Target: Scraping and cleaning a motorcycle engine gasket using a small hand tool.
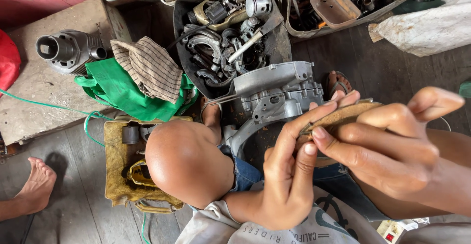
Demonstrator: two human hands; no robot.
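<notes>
Both my hands hold a thin, flat brown gasket-like piece (338, 117) close to the camera. My left hand (289, 170) pinches its left end between thumb and fingers. My right hand (392, 146) grips it from the right, thumb tip pressing near the left end. Below the hands a grey metal engine casing (277, 94) rests on the floor by my bent knee (184, 158).
A black tray (279, 45) of engine parts and a piston lies ahead. A green bag (122, 92) with a striped cloth sits left, beside a grey cylinder (68, 50). A yellow tool pouch (115, 168) lies under my knee. Another person's bare foot (34, 187) is at far left.
</notes>
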